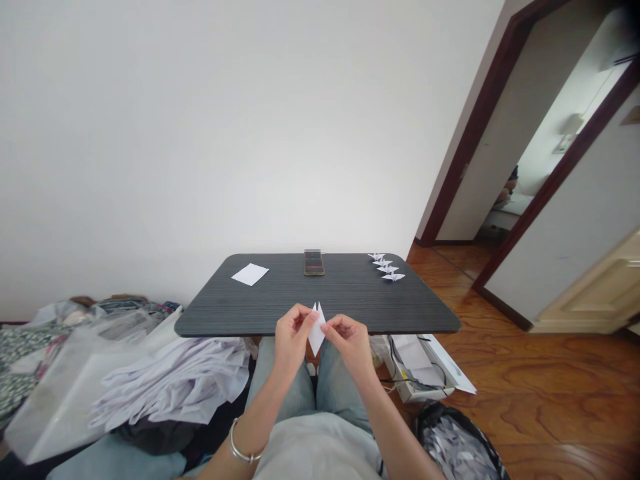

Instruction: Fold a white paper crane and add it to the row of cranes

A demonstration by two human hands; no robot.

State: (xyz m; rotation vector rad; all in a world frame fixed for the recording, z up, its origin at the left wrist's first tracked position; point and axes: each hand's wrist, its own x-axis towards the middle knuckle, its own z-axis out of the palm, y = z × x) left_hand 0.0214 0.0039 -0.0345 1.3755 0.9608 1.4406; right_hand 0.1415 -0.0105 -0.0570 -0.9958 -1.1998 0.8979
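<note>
A white folded paper piece (317, 331), long and pointed with a split tip at the top, stands upright between my hands. My left hand (295, 337) pinches its left edge, and my right hand (350, 345) holds its right edge with thumb and fingertips. Both hands are just in front of the near edge of the dark grey table (320, 293). A flat white paper sheet (250, 274) lies at the table's far left. Several small white origami cranes (386, 267) stand in a row at the far right. A phone (314, 263) lies at the far middle.
Below the table on the left are a heap of white paper or cloth (175, 380) and plastic bags (65, 373). A white box with cables (415, 367) sits on the wood floor to the right. A black patterned bag (455, 443) lies near my right knee. A doorway opens at right.
</note>
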